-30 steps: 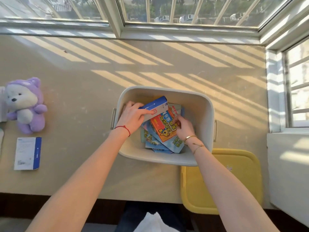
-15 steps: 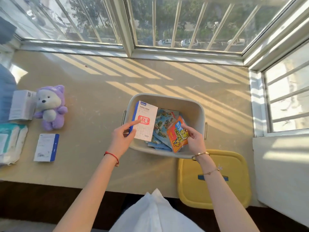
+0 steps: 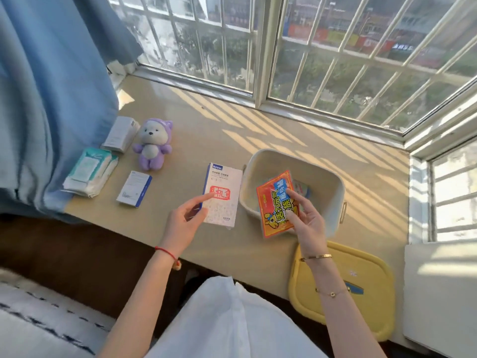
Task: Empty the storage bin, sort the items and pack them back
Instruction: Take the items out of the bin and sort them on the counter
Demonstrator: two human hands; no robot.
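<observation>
Head view: the storage bin (image 3: 333, 192), a pale rounded tub with a side handle, stands on the beige window ledge (image 3: 206, 130) right of centre. A few flat packets (image 3: 302, 188) remain inside it; their details cannot be made out.

The right hand (image 3: 307, 220) holds an orange snack packet (image 3: 277, 205) with yellow and blue print above the near rim of the bin, thumb across the front and fingers curled behind it. The packet is tilted, its top leaning toward the bin's interior.

The left hand (image 3: 184, 220) holds a white box with a blue spine and red stamp mark (image 3: 222, 193) just left of the bin, index finger extended onto the box face, thumb along its lower edge. Whether the box rests on the ledge or is held just above it cannot be determined.

Further left on the ledge, apart from one another: a small white-and-blue box (image 3: 134, 188) lying flat, a purple plush toy (image 3: 154, 143) sitting upright, a white carton (image 3: 120, 134) behind it, and a soft pack of tissues (image 3: 89, 171) at the ledge's left end, against a blue curtain (image 3: 51, 99).

A yellow lid (image 3: 361, 288) lies near the bin's right front corner, overhanging the ledge edge, partly beneath the right forearm.

The left wrist carries a red cord; the right carries a gold bangle and a thin chain.
</observation>
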